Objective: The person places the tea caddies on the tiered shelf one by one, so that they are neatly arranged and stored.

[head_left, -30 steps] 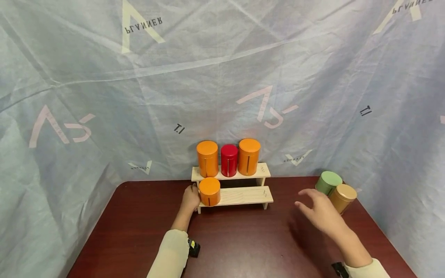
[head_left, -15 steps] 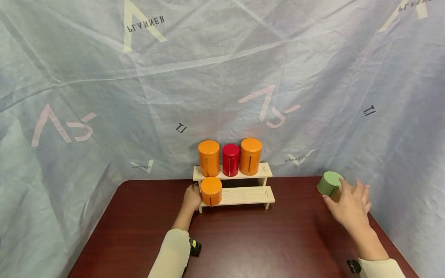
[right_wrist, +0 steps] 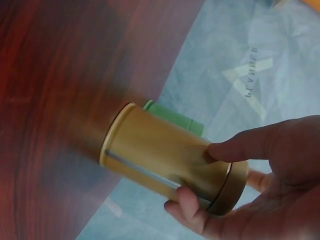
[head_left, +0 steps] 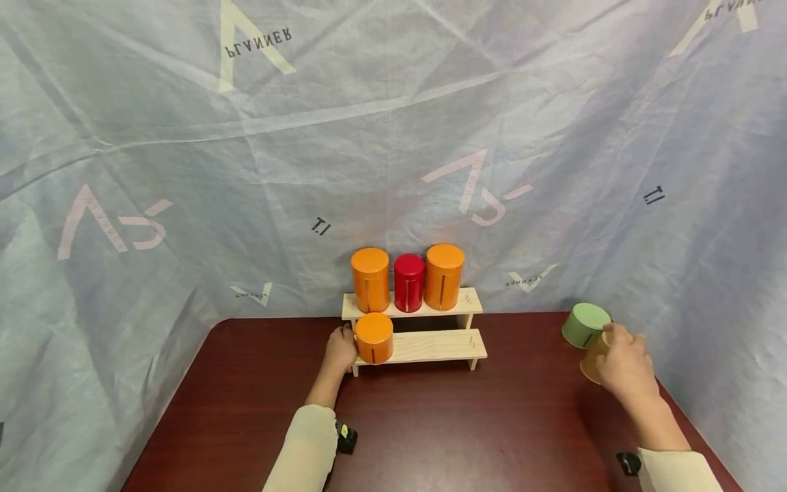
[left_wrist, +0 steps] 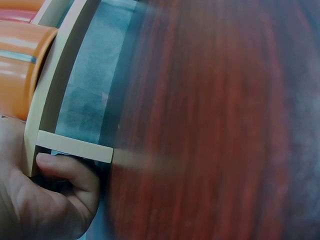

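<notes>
Left hand (head_left: pixel 339 350) at wooden stand (head_left: pixel 436 346), red canister (head_left: pixel 409 283) and orange canisters (head_left: pixel 370 281) on it (one on the lower step), right hand (head_left: pixel 628 369) gripping gold canister (head_left: pixel 591 363), green canister (head_left: pixel 584 326) beside.

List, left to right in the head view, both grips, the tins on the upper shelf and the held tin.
Left grip, tall orange cylindrical tin, red cylindrical tin, second tall orange cylindrical tin, gold cylindrical tin, right grip.
</notes>
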Available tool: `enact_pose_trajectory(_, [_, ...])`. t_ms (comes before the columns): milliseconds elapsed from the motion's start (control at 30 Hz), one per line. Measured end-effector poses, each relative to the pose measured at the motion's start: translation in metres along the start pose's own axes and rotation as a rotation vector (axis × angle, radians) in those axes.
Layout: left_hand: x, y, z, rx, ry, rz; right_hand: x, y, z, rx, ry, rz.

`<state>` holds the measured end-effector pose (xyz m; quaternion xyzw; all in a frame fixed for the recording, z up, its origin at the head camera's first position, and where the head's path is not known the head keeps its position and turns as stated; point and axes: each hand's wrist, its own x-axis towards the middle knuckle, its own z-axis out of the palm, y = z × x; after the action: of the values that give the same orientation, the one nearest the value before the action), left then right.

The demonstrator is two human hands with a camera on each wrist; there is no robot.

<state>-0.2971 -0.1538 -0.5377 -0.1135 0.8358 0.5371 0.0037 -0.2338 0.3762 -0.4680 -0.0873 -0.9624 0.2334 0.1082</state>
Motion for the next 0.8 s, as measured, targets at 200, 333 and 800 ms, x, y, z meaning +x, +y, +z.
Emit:
enact_pose_trajectory(200, [0.001,-0.002,0.002,-0.010,-0.005,0.008,-0.002,-0.005,-0.002,0.089,0.063,0.030])
enact_pose_trajectory(333, [0.000,-0.002,0.003,-0.010,-0.002,0.007,-0.002,-0.009,-0.003,0.214,0.064,0.082])
enact_pose_trajectory(800, [0.002,-0.003,0.002,-0.005,0.026,0.019,-0.005,-0.019,0.000,1.235,-0.063,0.320])
